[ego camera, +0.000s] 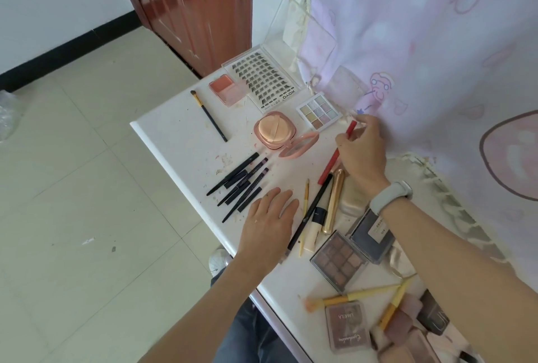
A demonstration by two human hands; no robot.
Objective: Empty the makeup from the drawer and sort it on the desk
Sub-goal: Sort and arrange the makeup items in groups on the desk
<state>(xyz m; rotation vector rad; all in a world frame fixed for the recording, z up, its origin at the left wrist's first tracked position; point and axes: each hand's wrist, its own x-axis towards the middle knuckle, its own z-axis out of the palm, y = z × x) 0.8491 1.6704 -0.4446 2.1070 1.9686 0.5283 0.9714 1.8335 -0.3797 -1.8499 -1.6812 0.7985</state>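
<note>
Right hand (362,153) is pinching the red pencil (337,153) beside the open pink compact (276,131), risking knocking its lid, while left hand (269,217) is resting flat, released, on the counter (174,141).

A home bedroom, white desk (180,141) strewn with makeup, pink cartoon-print curtain (436,42) on the right, red-brown wooden door (189,7) at the far end, pale tiled floor (87,188) left
</note>
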